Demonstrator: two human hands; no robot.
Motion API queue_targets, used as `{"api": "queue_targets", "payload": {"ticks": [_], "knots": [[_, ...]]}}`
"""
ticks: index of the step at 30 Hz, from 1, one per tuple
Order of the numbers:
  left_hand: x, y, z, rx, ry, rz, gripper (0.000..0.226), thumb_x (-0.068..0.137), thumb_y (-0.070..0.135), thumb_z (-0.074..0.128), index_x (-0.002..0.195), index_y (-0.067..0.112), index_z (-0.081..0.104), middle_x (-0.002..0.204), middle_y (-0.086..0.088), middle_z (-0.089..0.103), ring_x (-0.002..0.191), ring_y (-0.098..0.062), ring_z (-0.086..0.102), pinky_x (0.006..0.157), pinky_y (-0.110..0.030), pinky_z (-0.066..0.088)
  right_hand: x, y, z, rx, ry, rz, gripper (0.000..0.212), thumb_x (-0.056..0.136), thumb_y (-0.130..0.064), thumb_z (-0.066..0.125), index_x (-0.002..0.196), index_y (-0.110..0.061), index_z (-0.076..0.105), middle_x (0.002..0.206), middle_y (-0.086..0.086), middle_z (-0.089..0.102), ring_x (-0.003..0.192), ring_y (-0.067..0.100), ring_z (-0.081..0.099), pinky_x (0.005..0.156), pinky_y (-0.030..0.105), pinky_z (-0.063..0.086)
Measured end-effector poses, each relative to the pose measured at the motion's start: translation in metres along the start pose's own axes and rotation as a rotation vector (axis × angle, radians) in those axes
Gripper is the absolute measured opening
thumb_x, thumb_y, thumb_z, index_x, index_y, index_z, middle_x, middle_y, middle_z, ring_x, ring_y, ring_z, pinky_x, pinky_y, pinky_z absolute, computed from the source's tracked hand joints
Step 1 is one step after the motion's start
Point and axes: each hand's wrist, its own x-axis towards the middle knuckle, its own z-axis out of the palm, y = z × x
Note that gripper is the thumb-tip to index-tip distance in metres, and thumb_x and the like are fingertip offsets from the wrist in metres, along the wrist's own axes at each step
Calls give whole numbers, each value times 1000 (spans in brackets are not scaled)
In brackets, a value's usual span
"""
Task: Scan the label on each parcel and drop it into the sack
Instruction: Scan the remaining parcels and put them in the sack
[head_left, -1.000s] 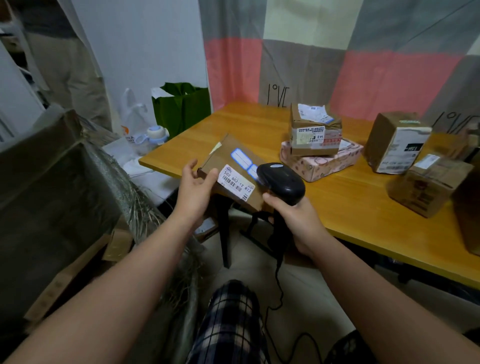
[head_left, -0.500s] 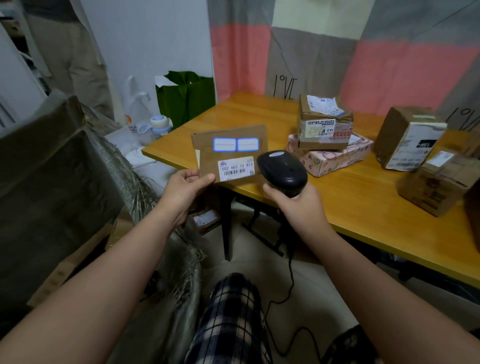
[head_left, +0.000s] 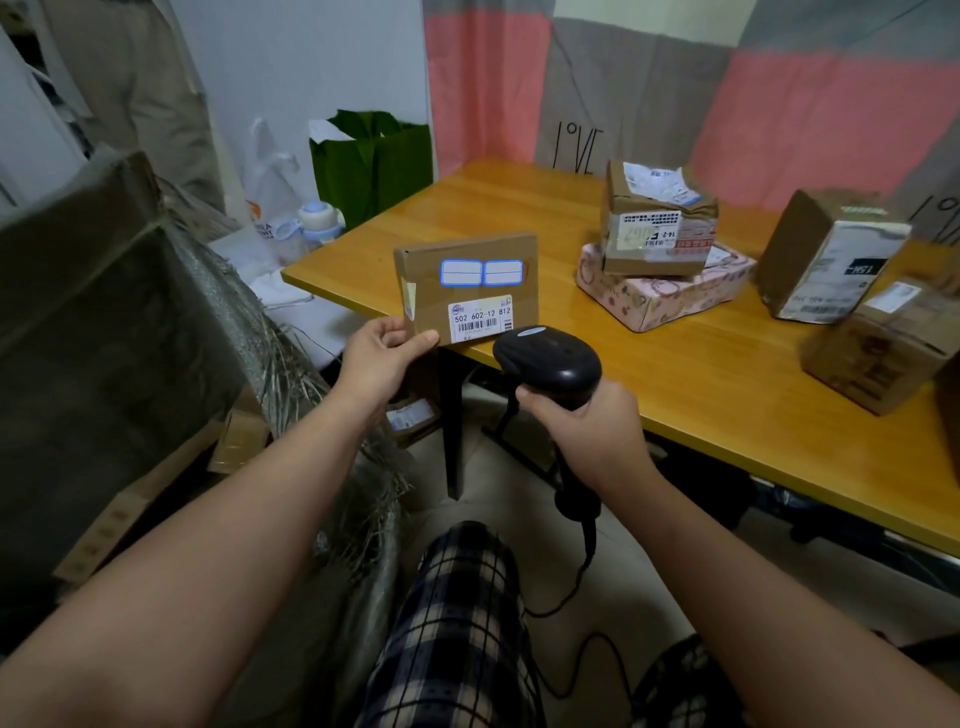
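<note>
My left hand (head_left: 382, 358) pinches the lower left corner of a flat brown cardboard parcel (head_left: 467, 283), held upright with its face toward me. A white barcode label (head_left: 480, 317) reading 502 602-12 812 sits low on that face, under two blue-edged stickers. My right hand (head_left: 589, 434) grips the handle of a black corded barcode scanner (head_left: 548, 361), whose head is just below and right of the label. The woven sack (head_left: 171, 332) gapes open at my left.
The wooden table (head_left: 727, 395) carries a brown parcel (head_left: 657, 218) stacked on a pink patterned box (head_left: 665, 291), plus two more cardboard boxes (head_left: 831, 254) (head_left: 878, 348) at the right. A green bag (head_left: 371, 161) stands beyond the table's left corner. The scanner cable trails over my lap.
The parcel has turned from tilted flat to upright and square to me, my left hand shifting to its bottom corner. The scanner has dropped slightly below the label.
</note>
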Motion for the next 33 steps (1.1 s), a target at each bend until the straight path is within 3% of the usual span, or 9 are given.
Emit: {"api": "queue_targets", "payload": {"ticks": [8, 13, 18, 21, 23, 25, 28, 30, 33], "knots": [[1, 1, 2, 7, 5, 12, 31, 83, 10, 73, 108, 8, 54, 89, 0, 67, 82, -10, 65, 77, -21, 51, 3, -2, 0, -22, -19, 35, 13, 81, -27, 75, 83, -18, 67, 59, -9, 58, 59, 3, 57, 53, 16, 37], [-2, -1, -3, -27, 2, -8, 50, 83, 14, 73, 124, -1, 50, 111, -13, 68, 100, -21, 67, 92, -34, 52, 0, -3, 1, -22, -45, 17, 16, 80, -30, 76, 77, -22, 62, 60, -11, 57, 60, 3, 57, 54, 14, 37], [-32, 1, -22, -118, 49, 41, 43, 86, 11, 69, 122, -4, 51, 108, -15, 68, 97, -19, 66, 92, -28, 51, -7, -14, 12, 80, -87, -43, 15, 78, -24, 78, 89, -22, 68, 71, -10, 66, 71, 2, 63, 60, 13, 44], [-62, -7, -51, -157, 146, 86, 37, 87, 10, 67, 118, 0, 51, 103, -10, 67, 95, -17, 64, 84, -18, 51, -17, -26, 30, 186, -178, -95, 24, 77, -19, 79, 98, -24, 68, 87, -13, 70, 83, -7, 64, 67, 6, 46], [-87, -18, -77, -164, 239, 91, 36, 87, 12, 67, 119, 1, 53, 107, -10, 67, 100, -18, 64, 90, -22, 51, -27, -33, 48, 227, -245, -93, 31, 77, -18, 79, 104, -25, 67, 91, -15, 70, 87, -7, 64, 72, 8, 48], [-114, -32, -105, -157, 323, 95, 38, 90, 13, 64, 124, 1, 53, 114, -10, 66, 105, -18, 63, 95, -27, 49, -39, -38, 70, 229, -307, -85, 34, 76, -19, 80, 107, -22, 67, 91, -14, 71, 88, -6, 65, 78, 15, 51], [-145, -51, -149, -126, 442, 97, 38, 91, 10, 61, 128, 2, 53, 117, -11, 66, 106, -19, 63, 94, -27, 48, -57, -42, 102, 204, -369, -86, 31, 73, -21, 82, 101, -21, 69, 93, -6, 73, 92, 6, 68, 86, 36, 55], [-159, -59, -177, -119, 540, 91, 40, 90, 7, 61, 129, 1, 51, 119, -14, 64, 103, -18, 63, 93, -26, 49, -68, -45, 120, 170, -411, -97, 26, 75, -21, 82, 96, -21, 68, 88, -4, 73, 87, 6, 67, 86, 40, 56], [-169, -64, -210, 9, 682, 102, 44, 87, 7, 66, 127, 2, 47, 110, -7, 63, 87, 1, 62, 83, -15, 49, -78, -47, 138, 129, -458, -93, 23, 77, -22, 80, 96, -19, 67, 89, -2, 73, 82, 3, 65, 83, 38, 56]]}}
